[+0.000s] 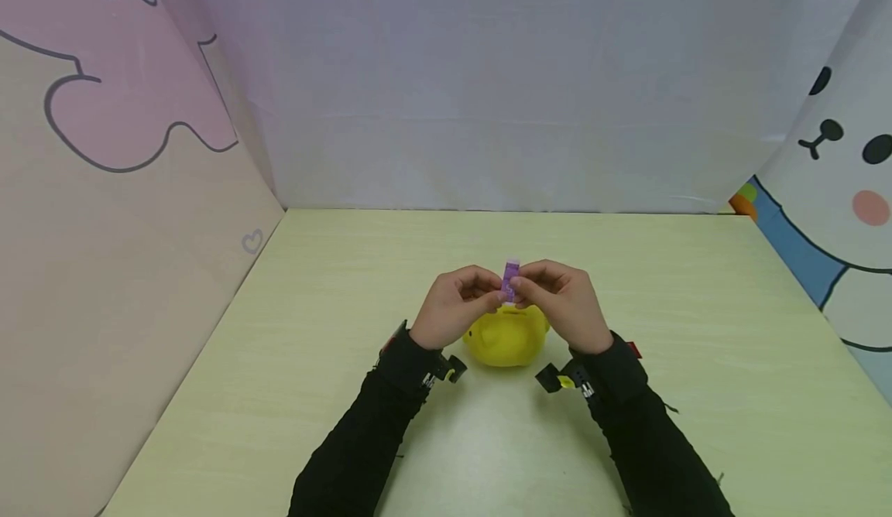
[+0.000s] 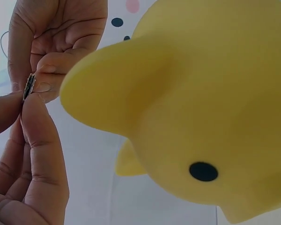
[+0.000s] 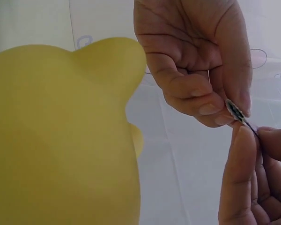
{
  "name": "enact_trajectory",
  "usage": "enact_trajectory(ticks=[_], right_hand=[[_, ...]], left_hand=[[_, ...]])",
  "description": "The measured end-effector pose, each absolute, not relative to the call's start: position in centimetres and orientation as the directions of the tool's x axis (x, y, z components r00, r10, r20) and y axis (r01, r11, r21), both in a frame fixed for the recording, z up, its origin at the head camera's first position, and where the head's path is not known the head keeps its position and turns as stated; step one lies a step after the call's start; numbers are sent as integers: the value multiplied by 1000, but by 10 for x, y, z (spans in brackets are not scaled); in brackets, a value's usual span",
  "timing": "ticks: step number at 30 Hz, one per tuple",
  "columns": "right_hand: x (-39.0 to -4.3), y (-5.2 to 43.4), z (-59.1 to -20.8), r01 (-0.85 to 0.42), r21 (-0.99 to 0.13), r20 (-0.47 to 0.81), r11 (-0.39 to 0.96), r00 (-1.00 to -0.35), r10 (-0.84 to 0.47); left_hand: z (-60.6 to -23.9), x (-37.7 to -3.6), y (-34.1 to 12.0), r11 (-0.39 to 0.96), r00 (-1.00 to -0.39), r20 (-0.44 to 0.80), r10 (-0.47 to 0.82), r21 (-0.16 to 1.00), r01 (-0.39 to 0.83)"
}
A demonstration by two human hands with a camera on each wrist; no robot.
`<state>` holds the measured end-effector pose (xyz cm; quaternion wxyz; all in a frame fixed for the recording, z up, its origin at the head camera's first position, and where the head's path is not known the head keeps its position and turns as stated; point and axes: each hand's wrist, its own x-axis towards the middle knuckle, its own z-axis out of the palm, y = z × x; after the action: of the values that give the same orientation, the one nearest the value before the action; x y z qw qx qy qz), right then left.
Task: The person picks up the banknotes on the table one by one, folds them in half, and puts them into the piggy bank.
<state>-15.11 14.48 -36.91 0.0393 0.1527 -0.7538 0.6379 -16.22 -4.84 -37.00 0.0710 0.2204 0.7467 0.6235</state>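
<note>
My left hand (image 1: 449, 308) and my right hand (image 1: 570, 304) meet over a yellow piggy bank (image 1: 507, 340). Between their thumbs and fingertips they pinch a small folded purple banknote (image 1: 511, 279), one hand at each side. It stands nearly upright in the head view, just above the dark slot (image 1: 514, 312) on the bank's top. From the left wrist, the note's stacked layers (image 2: 29, 86) show edge-on. The piggy bank (image 3: 65, 136) fills much of both wrist views, with an ear, a snout and a black eye (image 2: 203, 171) visible in the left one.
The piggy bank stands on a pale yellow-green table (image 1: 348, 269). A white cloth (image 1: 488, 99) hangs behind the far edge, with cartoon-printed sheets (image 1: 139, 107) along the left and right sides. Both wrists carry small black camera mounts (image 1: 550, 378) close to the bank.
</note>
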Motion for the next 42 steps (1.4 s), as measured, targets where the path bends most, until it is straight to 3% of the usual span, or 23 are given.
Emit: enact_trajectory(ticks=[19, 31, 42], right_hand=[[-153, 149, -371, -264, -951, 232, 158, -953, -198], [-156, 157, -376, -320, -931, 293, 177, -942, -164], [-155, 161, -384, -338, -927, 308, 164, -934, -182]], left_hand=[[-375, -159, -48, 165, -907, 194, 375, 948, 271], [-389, -157, -50, 224, -916, 266, 301, 914, 339], [-409, -157, -52, 355, -929, 77, 362, 910, 214]])
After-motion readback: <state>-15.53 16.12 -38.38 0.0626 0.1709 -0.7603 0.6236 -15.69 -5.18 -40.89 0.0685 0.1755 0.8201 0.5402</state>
